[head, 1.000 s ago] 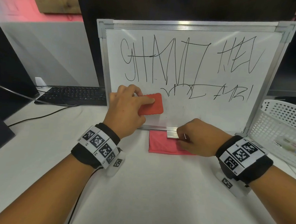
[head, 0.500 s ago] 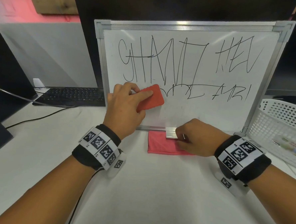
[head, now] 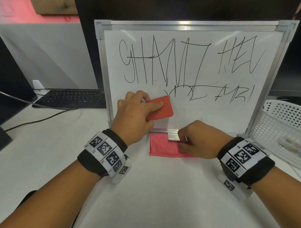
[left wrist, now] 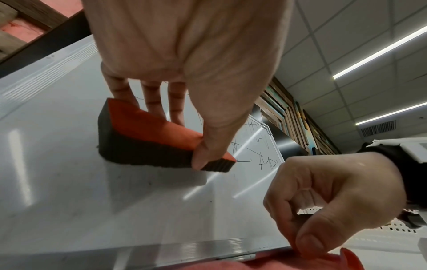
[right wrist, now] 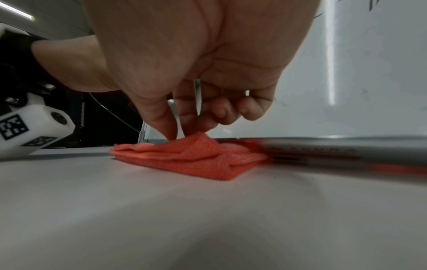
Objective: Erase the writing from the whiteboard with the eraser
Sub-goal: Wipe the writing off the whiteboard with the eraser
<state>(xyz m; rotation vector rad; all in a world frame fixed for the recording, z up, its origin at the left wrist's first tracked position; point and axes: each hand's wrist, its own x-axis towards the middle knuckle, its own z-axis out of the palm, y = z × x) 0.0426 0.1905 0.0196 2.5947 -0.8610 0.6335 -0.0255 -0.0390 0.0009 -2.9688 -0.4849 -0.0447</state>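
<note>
A whiteboard (head: 207, 115) leans upright at the back of the table, with black writing (head: 166, 65) across its upper and middle parts. My left hand (head: 139, 109) grips the red eraser (head: 164, 109) and presses it flat on the board's lower left, just below the writing. In the left wrist view the eraser (left wrist: 150, 127) shows a dark felt underside against the board, thumb on one edge and fingers on the other. My right hand (head: 197, 139) sits at the board's bottom rail, its thumb and fingers pinching a pink cloth (right wrist: 196, 159) that lies there.
A white perforated basket (head: 286, 132) stands right of the board. A black keyboard (head: 73, 96) and a black cable (head: 40, 119) lie at the back left, beside a dark monitor (head: 3, 87). The white table (head: 159, 193) stretches toward me.
My left hand slid the eraser up toward the lower line of writing, then back down and slightly right. My right hand stayed at the bottom rail.
</note>
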